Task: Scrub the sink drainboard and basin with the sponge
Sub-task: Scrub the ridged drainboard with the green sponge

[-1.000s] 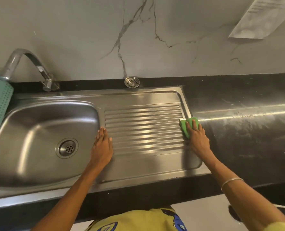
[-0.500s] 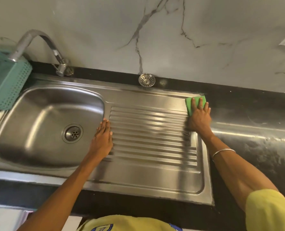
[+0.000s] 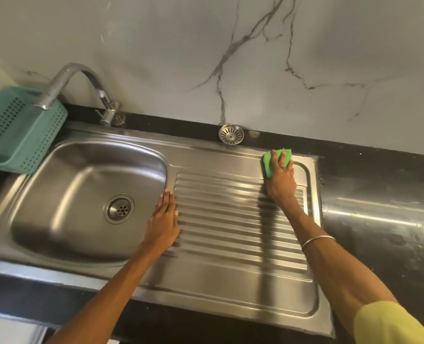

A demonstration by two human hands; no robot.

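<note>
A steel sink fills the view, its ribbed drainboard (image 3: 230, 219) to the right of the basin (image 3: 82, 194). My right hand (image 3: 280, 180) presses a green sponge (image 3: 269, 165) flat on the drainboard's far right corner, fingers straight over it. My left hand (image 3: 165, 217) lies flat with straight fingers on the strip between basin and drainboard. The round drain (image 3: 119, 209) sits in the basin's floor.
A curved tap (image 3: 82, 80) arches over the basin's far left corner. A teal perforated basket (image 3: 15, 135) stands at the left. A loose drain strainer (image 3: 231, 134) lies on the black counter ledge by the marble wall. Dark countertop (image 3: 379, 219) extends right.
My right hand has slid the sponge from the drainboard's right edge up into its far right corner, then slightly left. My left hand stays put. The view has shifted.
</note>
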